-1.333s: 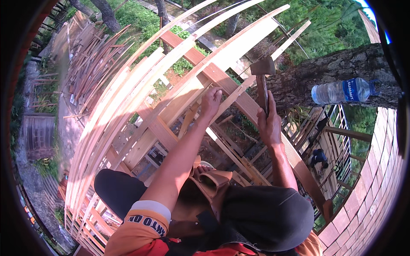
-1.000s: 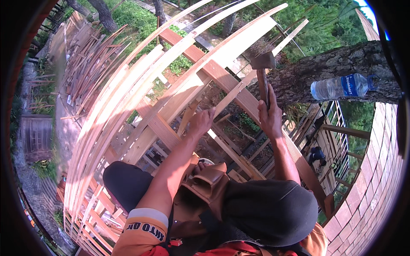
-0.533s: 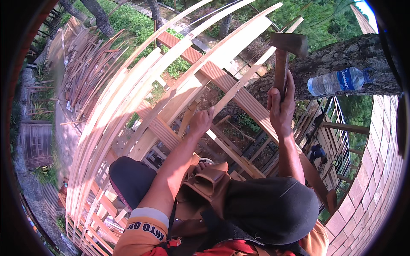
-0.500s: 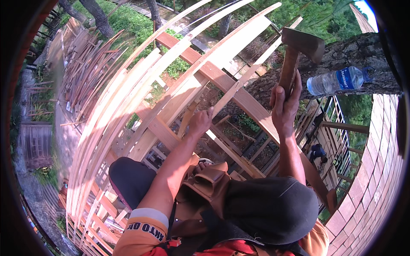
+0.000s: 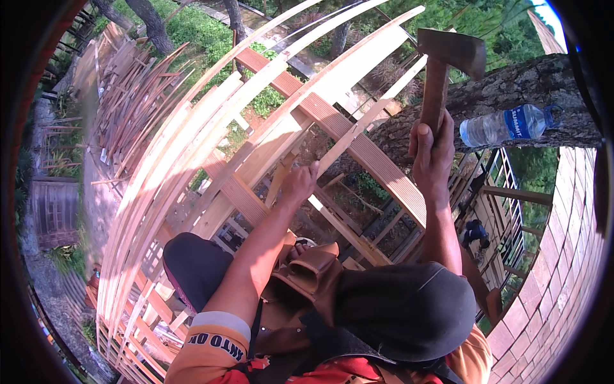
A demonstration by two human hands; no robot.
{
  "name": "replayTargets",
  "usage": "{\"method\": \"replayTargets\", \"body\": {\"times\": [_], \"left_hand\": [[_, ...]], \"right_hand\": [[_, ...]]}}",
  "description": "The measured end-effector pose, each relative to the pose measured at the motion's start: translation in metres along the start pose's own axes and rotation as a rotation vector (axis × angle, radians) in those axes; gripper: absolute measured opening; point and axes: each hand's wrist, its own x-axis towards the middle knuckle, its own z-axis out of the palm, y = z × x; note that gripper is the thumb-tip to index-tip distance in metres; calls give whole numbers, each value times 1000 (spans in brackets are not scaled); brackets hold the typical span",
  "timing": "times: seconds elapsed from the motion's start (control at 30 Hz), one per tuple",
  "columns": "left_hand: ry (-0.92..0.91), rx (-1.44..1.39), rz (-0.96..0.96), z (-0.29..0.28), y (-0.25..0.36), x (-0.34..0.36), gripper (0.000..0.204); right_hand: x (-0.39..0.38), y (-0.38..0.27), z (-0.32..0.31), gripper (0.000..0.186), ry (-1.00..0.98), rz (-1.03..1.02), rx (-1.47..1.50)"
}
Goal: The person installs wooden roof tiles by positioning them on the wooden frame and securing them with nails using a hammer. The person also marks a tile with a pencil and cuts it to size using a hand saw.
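My left hand (image 5: 299,184) is closed round the near end of a thin pale wooden strip (image 5: 368,118). The strip slants away up to the right and crosses a grooved reddish beam (image 5: 364,153). On the right, my right hand (image 5: 433,157) grips a hatchet (image 5: 451,51) by its wooden handle. The hatchet is raised, its dark head uppermost and its flared edge toward the right, apart from the strip. A brown leather tool pouch (image 5: 313,269) lies at my lap between my dark-clothed knees.
Long curved pale battens (image 5: 192,153) sweep across the left. A water bottle (image 5: 502,125) rests by a thick tree trunk (image 5: 531,83). Shingles (image 5: 556,256) cover the right side. Far below are a lumber pile (image 5: 134,109) and another person (image 5: 474,233); open gaps show between the beams.
The hatchet has risen slightly and its handle stands more upright, with my right hand shifted a little to the right. My left hand stays on the strip, nearly unmoved.
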Motion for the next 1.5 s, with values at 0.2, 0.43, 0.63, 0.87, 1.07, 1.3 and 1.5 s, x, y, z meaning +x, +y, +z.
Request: {"method": "replayTargets", "body": {"times": [0.2,0.43,0.63,0.87,1.07,1.3,1.5], "left_hand": [[22,25,-12,2,-1,0,77],[-45,43,-5,-6,4,-6,76],[39,33,-28,-5,5,-4,75],[16,50,89,13,7,2,75],[59,62,-7,-2,-2,-3,74],[23,30,-5,-5,12,-3,72],[-28,34,46,2,6,-9,73]], "right_hand": [[-47,75,11,32,-41,90,-112],[-22,40,10,32,-413,464,-123],[23,8,11,39,221,-159,377],[-73,131,15,27,-465,46,-370],[26,-3,-3,33,-5,2,-11],[-31,73,13,43,23,76,172],[-47,65,15,31,-515,421,-277]]}}
